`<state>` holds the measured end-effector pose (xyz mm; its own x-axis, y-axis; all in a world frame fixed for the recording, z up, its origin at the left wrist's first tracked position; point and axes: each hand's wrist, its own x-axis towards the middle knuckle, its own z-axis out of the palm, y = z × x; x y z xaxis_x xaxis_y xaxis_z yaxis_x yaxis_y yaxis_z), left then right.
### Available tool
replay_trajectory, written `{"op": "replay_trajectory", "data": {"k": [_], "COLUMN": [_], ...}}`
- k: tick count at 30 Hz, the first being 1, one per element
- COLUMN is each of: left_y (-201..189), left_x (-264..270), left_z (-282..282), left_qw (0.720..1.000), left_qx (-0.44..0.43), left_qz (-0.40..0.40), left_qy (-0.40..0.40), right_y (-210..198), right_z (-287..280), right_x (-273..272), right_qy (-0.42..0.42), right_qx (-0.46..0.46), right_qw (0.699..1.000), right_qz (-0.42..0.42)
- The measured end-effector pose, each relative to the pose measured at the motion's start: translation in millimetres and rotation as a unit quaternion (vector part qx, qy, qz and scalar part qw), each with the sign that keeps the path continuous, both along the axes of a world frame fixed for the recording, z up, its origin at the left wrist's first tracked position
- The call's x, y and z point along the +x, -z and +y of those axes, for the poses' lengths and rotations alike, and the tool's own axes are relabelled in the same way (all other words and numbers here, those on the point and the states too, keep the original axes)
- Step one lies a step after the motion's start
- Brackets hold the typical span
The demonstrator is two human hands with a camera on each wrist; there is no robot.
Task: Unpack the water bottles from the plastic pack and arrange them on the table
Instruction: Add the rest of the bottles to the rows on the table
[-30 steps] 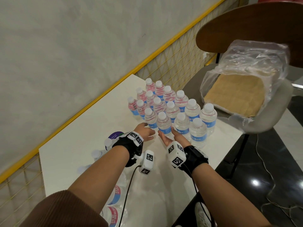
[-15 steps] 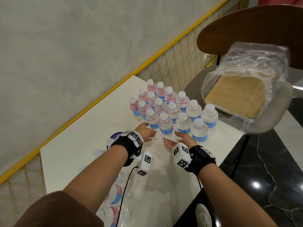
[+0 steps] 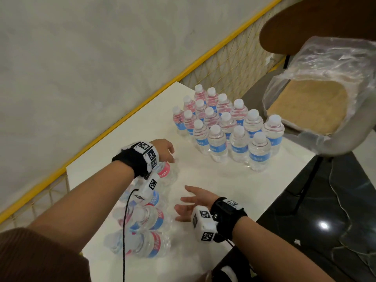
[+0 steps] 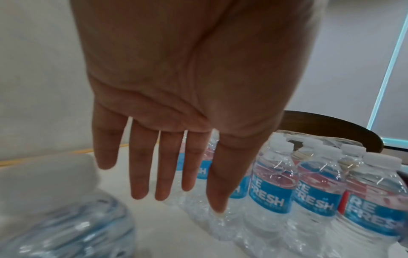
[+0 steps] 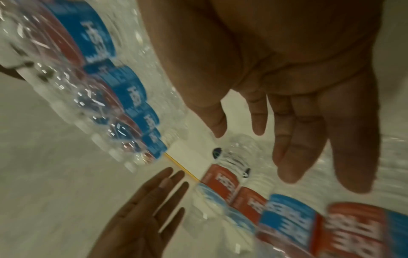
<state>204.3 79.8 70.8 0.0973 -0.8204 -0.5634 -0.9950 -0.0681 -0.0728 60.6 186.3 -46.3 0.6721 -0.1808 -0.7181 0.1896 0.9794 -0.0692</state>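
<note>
Water bottles (image 3: 227,127) standing upright are bunched in a tight block at the far right of the white tabletop (image 3: 213,190), and a second lot of lying bottles (image 3: 142,226) sits near the left edge, close to the person. What's changed in the last second: both hands were right up against the near row of the standing block, and now they've pulled back toward the lying ones, so my read is the tidying of that block is done and the next grab is coming from the near pile. The empty plastic pack (image 3: 317,94) with its cardboard base is off on the chair (image 3: 305,23) at far right, so unpacking looks mostly finished and it's really just standing up the stragglers. Left hand (image 3: 162,149) hovers over the farthest lying bottle with fingers spread and straight, holding nothing; can't tell if the fingertips actually touch it. Right hand (image 3: 195,202) is just right of the pile, palm turned in, fingers loose and apart, also empty, not touching anything that I can see.
</note>
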Motion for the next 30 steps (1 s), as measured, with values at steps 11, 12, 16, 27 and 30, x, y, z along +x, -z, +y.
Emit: {"op": "replay_trajectory", "data": {"k": [11,12,16,27,30], "left_y": [3.9,3.8,2.8,-7.0,-8.5], "left_x": [45.5,44.8,41.1,32.9,29.4], "left_z": [34.8,36.0,36.8,39.0,39.1], "left_qw": [1.0,1.0,0.999,0.999,0.999], "left_qx": [-0.009,-0.015,-0.018,-0.021,-0.03], "left_qz": [-0.006,0.0,0.015,0.037,0.034], "left_qy": [-0.024,-0.025,-0.023,-0.012,-0.011], "right_y": [17.2,13.1,12.7,12.9,9.8], "right_z": [44.9,43.8,46.8,45.6,31.7], "right_x": [50.0,51.4,59.7,50.4,29.9], "right_qy": [-0.027,-0.021,-0.048,-0.068,0.0], "right_qx": [-0.024,-0.034,-0.1,-0.119,-0.071], "right_qw": [0.998,0.998,0.993,0.99,0.997], "right_qz": [0.046,0.042,0.025,0.023,0.02]}}
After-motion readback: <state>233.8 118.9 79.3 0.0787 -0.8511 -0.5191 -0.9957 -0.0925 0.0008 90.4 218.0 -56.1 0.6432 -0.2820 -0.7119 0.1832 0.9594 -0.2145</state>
